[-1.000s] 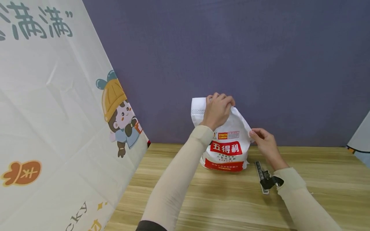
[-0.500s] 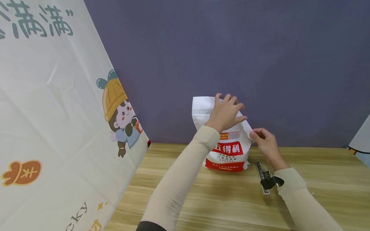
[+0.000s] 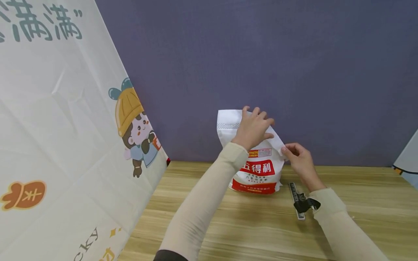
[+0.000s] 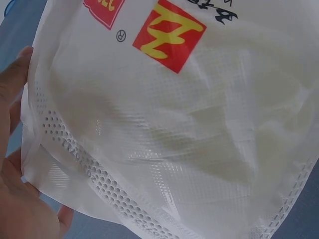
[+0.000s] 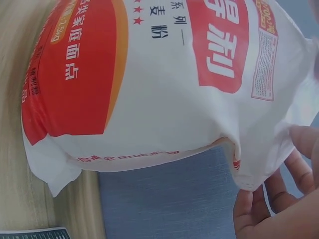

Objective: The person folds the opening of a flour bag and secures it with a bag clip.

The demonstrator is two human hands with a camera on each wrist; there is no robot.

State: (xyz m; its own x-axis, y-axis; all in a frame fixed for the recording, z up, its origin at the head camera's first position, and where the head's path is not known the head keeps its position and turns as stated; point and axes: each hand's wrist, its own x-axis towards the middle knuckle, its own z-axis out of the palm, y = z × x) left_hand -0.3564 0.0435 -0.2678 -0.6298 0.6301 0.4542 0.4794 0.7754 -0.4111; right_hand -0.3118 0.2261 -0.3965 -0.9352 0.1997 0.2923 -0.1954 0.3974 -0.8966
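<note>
A white flour bag [image 3: 261, 185] with red panels stands upright on the wooden table against the dark backdrop. Its flat, perforated top edge rises at the left. My left hand [image 3: 253, 128] lies over the bag's upper part with fingers spread and thumb held out. In the left wrist view, fingertips of the left hand [image 4: 25, 204] touch the bag's top edge; some are hidden behind it. My right hand [image 3: 302, 163] pinches the upper right edge of the bag between thumb and fingers. The right wrist view shows that corner pulled outward by the right hand [image 5: 279, 204].
A black strip with white scale marks [image 3: 296, 199] lies on the table [image 3: 254, 224] under the right wrist, beside a black wrist-worn device [image 3: 303, 205]. A white printed sheet [image 3: 65, 119] hangs at the left. The dark backdrop [image 3: 261, 54] rises behind the bag.
My left hand has loosened its grip on the bag's top, spread its fingers and shifted slightly right. The right hand keeps its pinch, and the bag has barely moved.
</note>
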